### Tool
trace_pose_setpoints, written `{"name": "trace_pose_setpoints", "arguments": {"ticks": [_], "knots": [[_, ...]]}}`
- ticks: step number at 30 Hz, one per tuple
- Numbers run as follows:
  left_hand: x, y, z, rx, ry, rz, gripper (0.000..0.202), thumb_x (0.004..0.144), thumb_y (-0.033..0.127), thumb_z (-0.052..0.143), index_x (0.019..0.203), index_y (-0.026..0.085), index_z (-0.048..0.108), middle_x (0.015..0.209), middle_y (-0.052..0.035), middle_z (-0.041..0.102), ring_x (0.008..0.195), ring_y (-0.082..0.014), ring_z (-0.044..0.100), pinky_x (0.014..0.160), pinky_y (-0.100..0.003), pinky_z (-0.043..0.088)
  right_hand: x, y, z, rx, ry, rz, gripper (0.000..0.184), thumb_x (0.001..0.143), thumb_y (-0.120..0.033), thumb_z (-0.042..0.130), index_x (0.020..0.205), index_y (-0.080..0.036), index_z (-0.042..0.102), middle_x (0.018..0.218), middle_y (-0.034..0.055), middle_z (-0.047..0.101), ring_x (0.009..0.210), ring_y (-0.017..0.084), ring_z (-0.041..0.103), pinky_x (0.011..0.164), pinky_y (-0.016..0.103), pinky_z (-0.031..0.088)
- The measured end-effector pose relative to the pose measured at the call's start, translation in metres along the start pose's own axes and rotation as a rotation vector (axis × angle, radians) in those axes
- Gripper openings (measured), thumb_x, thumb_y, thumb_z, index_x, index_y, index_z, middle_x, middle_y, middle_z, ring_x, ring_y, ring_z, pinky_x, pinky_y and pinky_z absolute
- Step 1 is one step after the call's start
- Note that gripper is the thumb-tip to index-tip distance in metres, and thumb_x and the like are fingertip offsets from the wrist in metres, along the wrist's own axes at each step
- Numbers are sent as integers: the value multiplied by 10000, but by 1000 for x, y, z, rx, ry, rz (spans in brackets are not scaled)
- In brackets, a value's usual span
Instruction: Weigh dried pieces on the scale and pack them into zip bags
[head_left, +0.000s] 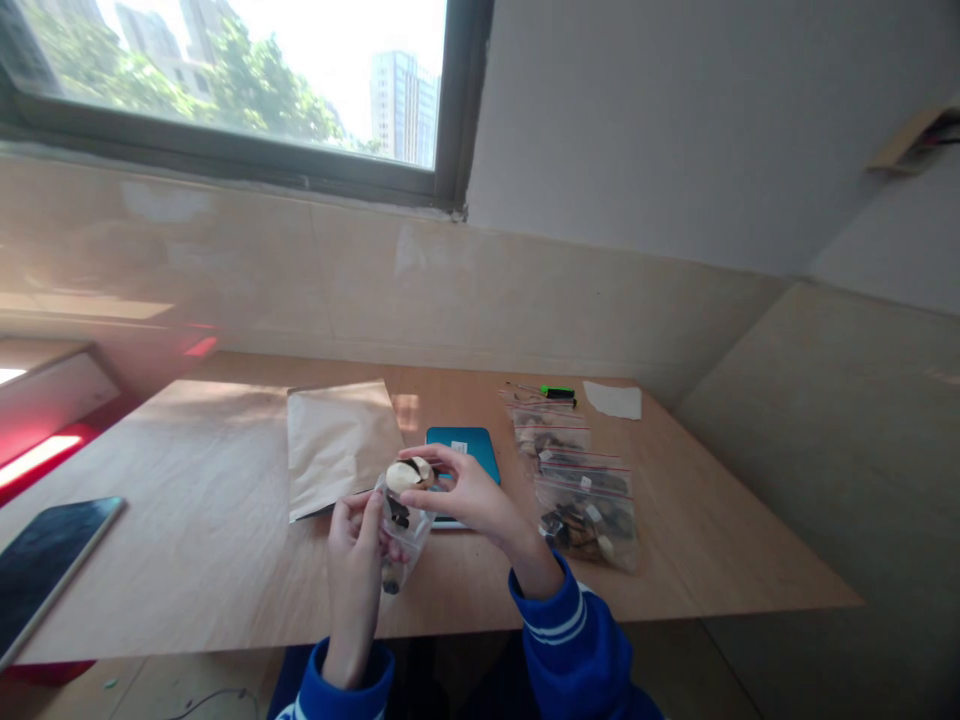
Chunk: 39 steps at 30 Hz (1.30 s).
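Observation:
My left hand (358, 532) is closed on the edge of a small clear zip bag (412, 545), which hangs tilted above the table near its front edge. Dark pieces and a brownish lump show inside the bag. At its mouth, my right hand (466, 492) pinches a handful of cream-coloured slices (409, 475) with dark bits among them; their exact kind is hard to make out. Partly hidden behind my right hand lies a flat teal device (480, 450) with a white label.
A brown paper pouch (341, 440) lies left of the teal device. Several filled zip bags (589, 515) are lined up on the right. Behind them are a green-handled screwdriver (556, 391) and white paper (613, 400). A dark tablet (56, 560) sits far left.

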<state>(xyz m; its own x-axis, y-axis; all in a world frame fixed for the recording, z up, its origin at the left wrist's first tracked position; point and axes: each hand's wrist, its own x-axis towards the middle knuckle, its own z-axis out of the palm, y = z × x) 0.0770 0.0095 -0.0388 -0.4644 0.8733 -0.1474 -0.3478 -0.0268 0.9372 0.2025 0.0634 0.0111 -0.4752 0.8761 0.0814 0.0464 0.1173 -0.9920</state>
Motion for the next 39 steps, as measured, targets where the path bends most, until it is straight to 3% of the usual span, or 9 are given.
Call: {"name": "trace_pose_setpoints", "arguments": {"ticks": [5, 10, 12, 16, 20, 23, 26, 31, 39], "knots": [[0, -3, 2, -2, 85, 8, 399, 672, 504, 664, 838, 187, 486, 502, 70, 536, 358, -98, 486, 355, -201, 394, -6, -3, 7, -348, -31, -140, 474, 666, -122, 751, 1117, -226, 647, 1114, 48, 643, 1058, 205, 585, 961, 372, 448], [-2, -2, 3, -36, 86, 12, 390, 676, 497, 661, 825, 191, 471, 481, 85, 495, 357, -87, 459, 353, -190, 373, -9, -4, 0, -161, -272, -126, 436, 775, -180, 678, 1202, -225, 600, 1170, 40, 628, 1066, 171, 600, 952, 324, 473], [-3, -1, 3, -29, 84, 12, 397, 665, 500, 668, 820, 187, 479, 488, 83, 490, 360, -82, 450, 349, -186, 364, -10, -5, -3, -181, -297, -128, 419, 804, -209, 656, 1218, -226, 591, 1181, 40, 629, 1084, 173, 594, 963, 326, 467], [-3, -2, 4, -47, 91, -20, 399, 652, 505, 677, 794, 197, 468, 454, 107, 427, 332, -64, 388, 324, -172, 319, -13, -10, -5, -374, -176, -155, 393, 829, -206, 621, 1218, -255, 592, 1212, 42, 625, 1122, 190, 570, 967, 357, 459], [-1, -4, 3, -100, 86, -39, 392, 651, 483, 692, 795, 207, 454, 443, 120, 397, 335, -62, 373, 335, -178, 338, -7, -5, -17, -345, -80, -235, 358, 883, -240, 547, 1238, -278, 568, 1296, 33, 576, 1154, 169, 553, 925, 312, 482], [0, -6, 1, -133, 68, -33, 375, 663, 453, 700, 809, 208, 457, 463, 122, 399, 344, -56, 373, 344, -174, 341, 8, 24, -34, -503, 169, -212, 293, 923, -218, 451, 1172, -237, 604, 1218, 57, 598, 1067, 160, 581, 909, 312, 474], [-1, -7, 0, -140, 67, -25, 369, 673, 446, 701, 814, 205, 460, 474, 120, 400, 349, -51, 377, 340, -163, 325, 23, 62, -48, -848, 323, -67, 249, 869, -155, 512, 1083, -166, 638, 1125, 111, 600, 1090, 216, 532, 971, 377, 415], [-4, -3, 2, -161, 42, -23, 345, 698, 430, 693, 813, 208, 456, 482, 117, 410, 360, -49, 388, 346, -155, 335, 34, 95, -53, -951, 385, -4, 142, 825, -171, 588, 944, -153, 663, 1065, 141, 581, 1072, 279, 478, 951, 448, 380], [-5, 0, 2, -215, 66, -26, 346, 691, 421, 711, 795, 209, 458, 473, 122, 390, 360, -38, 361, 345, -143, 329, 28, 75, -54, -851, 425, -49, 48, 823, -170, 594, 807, -171, 639, 929, 69, 640, 941, 211, 558, 876, 355, 421]]}}
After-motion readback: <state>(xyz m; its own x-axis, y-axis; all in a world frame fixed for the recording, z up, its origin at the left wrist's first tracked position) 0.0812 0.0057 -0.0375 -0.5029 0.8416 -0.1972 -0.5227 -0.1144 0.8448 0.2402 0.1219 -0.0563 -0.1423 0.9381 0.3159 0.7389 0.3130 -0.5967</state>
